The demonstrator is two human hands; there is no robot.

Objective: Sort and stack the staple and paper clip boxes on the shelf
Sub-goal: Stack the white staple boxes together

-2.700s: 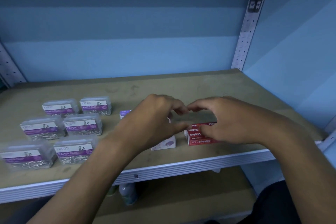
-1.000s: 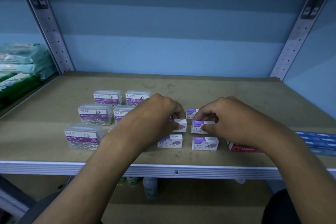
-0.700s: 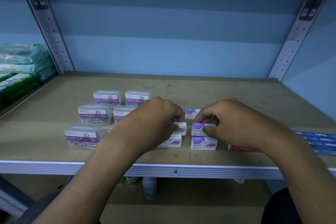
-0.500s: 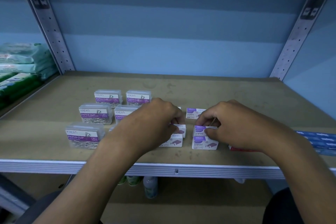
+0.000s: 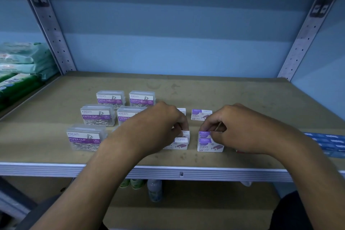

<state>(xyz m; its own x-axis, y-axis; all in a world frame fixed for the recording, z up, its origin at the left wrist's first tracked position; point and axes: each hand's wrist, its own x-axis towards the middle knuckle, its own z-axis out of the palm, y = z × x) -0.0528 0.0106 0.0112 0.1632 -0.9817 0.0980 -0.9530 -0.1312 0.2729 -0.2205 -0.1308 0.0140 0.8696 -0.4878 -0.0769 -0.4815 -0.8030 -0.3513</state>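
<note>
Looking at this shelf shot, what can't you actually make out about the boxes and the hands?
- Head view: left hand covers most of the left staple boxes.
- Right hand hides the red box except a sliver.
- The blue boxes run off the right edge.
- Small print on the paper clip boxes is too small.

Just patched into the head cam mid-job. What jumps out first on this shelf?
Both hands meet at the shelf's front centre: the left hand and the right hand each pinch a small white-and-purple staples box down onto another. Left of them, clear paper clip boxes stand in two neat columns. Blue boxes lie at the far right edge.
</note>
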